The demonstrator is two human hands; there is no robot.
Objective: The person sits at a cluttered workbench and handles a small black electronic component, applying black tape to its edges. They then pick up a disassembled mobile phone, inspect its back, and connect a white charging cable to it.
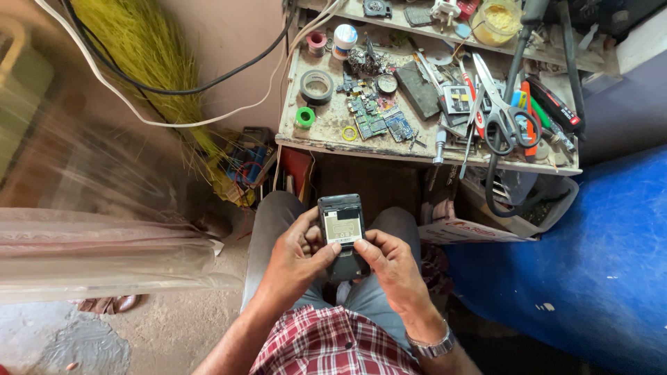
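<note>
- Plain wall [229, 42] behind, with a straw broom [149, 48] leaning against it.
- Cluttered desk [326, 135] ahead.
- Dusty concrete floor [174, 326].
- Blue surface [590, 264] at right.

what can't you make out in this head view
- Lower half of the phone: hidden by thumbs of left hand and right hand.
- Small parts on the workbench: too small to identify.
- Clear plastic sheet at left: motion-blurred.
- Upper shelf: cut off by top edge.
</note>
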